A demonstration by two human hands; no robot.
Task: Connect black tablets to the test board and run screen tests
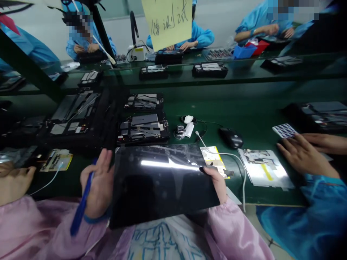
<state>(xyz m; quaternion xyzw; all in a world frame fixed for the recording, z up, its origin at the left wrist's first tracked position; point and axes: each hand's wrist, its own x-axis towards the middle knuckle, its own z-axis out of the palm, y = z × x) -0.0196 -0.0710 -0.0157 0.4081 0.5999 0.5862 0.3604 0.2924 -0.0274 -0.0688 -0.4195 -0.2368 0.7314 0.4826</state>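
Note:
A dark tablet screen (162,184) with a glossy, film-like sheen is held tilted above the front of the bench. My right hand (218,182) grips its right edge, thumb on the front face. Beside the left edge is my left hand (99,187), fingers pointing up, with a long blue pen-like tool (82,206) held at the thumb. Whether the left palm touches the screen, I cannot tell. Just behind the screen's right side lies a circuit board with yellow tape (214,157), partly covered, and a white cable (240,159) runs past it.
Opened tablet bodies (143,126) rest in black trays behind the screen. A black mouse (231,138) and a metal plate (264,168) lie to the right. Co-workers' hands reach in at left (16,180) and right (309,155). A yellow note (168,23) hangs above.

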